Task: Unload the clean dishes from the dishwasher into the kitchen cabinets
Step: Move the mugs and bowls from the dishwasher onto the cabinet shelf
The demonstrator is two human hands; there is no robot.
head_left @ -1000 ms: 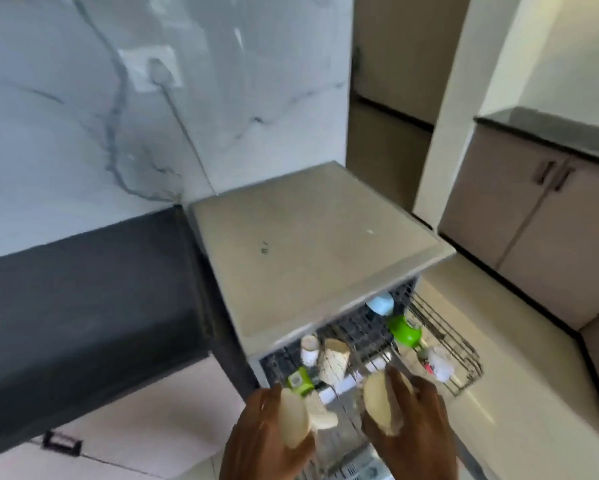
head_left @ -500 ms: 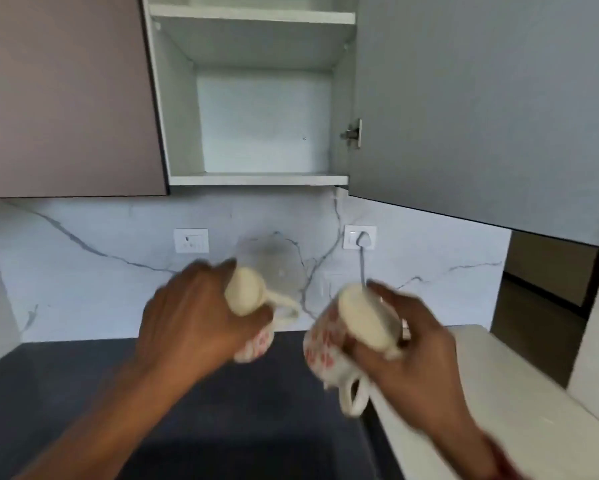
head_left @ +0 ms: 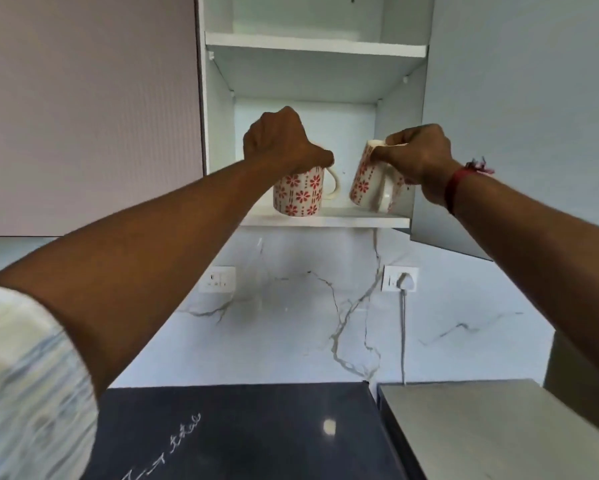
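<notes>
The left hand (head_left: 284, 143) curls over the rim of the left mug (head_left: 298, 195), which stands upright on the bottom shelf (head_left: 325, 221) of the open cabinet (head_left: 218, 116), its handle pointing right. Just to the right, the right hand (head_left: 419, 157) pinches the rim of the right mug (head_left: 363, 183). This mug is tilted with its top leaning right and its handle on the near side. Whether its base touches the shelf is unclear. A red thread (head_left: 455, 185) circles the right wrist. Below are a marble wall with two sockets (head_left: 217, 279) and, nearest, a dark worktop (head_left: 256, 434).
</notes>
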